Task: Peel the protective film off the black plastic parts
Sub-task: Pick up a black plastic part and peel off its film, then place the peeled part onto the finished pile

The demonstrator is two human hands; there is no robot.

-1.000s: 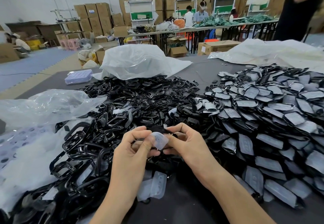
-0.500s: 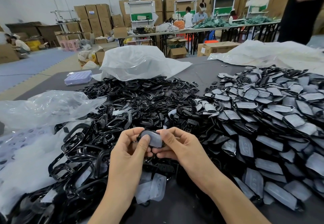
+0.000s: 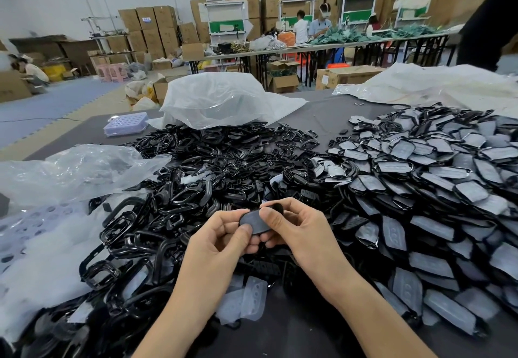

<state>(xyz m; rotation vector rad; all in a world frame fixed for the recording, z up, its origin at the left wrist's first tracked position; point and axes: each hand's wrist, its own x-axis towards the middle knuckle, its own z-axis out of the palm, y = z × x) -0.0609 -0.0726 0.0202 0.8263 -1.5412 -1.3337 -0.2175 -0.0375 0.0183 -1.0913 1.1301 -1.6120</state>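
Observation:
Both hands hold one small black plastic part [image 3: 253, 221] above the dark table, near its front middle. My left hand [image 3: 221, 241] pinches its left end between thumb and fingers. My right hand [image 3: 294, 228] pinches its right end, thumb on top. A greyish film seems to cover the part's face. To the right lies a big heap of film-covered black parts [image 3: 426, 189]. A heap of glossy black frames and bare parts [image 3: 179, 198] spreads to the left and behind. Two peeled clear films [image 3: 246, 298] lie on the table below my hands.
Crumpled clear plastic bags [image 3: 70, 172] lie at the left, a white bag [image 3: 221, 99] at the far middle, another [image 3: 437, 83] at the far right. A lilac tray [image 3: 126, 123] sits at the back left. People work at distant tables.
The hands have risen slightly and turned the part; a pale film seen between the fingers a second ago now lies flat on the dark part.

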